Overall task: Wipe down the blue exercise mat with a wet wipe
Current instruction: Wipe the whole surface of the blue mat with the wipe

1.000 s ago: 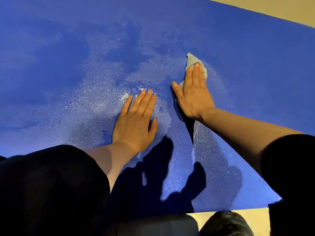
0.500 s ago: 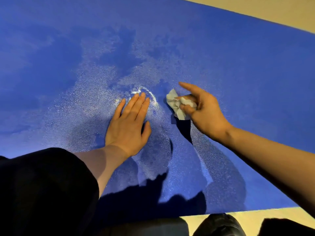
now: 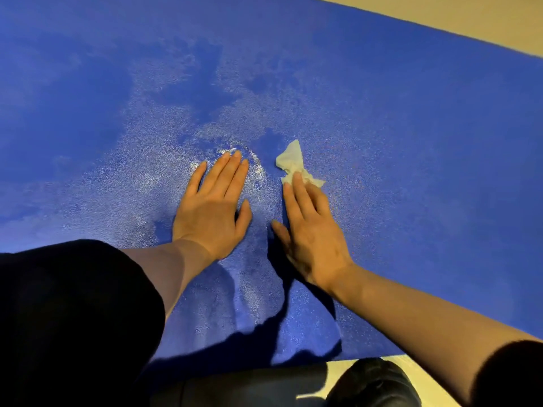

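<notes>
Two hands on the mat [image 3: 411, 118], which fills most of frame, long axis running upper left to lower right. Dark sleeve [image 3: 73, 318] lower left. Left hand [image 3: 213, 205] at centre, flat, fingers straight and together, palm down, holding nothing; looks like it braces the mat. Wet sheen around and left of it; upper left and right side look matte. Right hand [image 3: 311, 230] just beside it, fingers extended, tips pressing the crumpled wipe [image 3: 295, 165]. Wipe lies ahead of the right fingertips, up-frame, mostly uncovered, near left fingertips but apart. Right hand is nearer it. Likely next stroke goes right, toward the dry area. Shoe [image 3: 373, 383] at bottom.
</notes>
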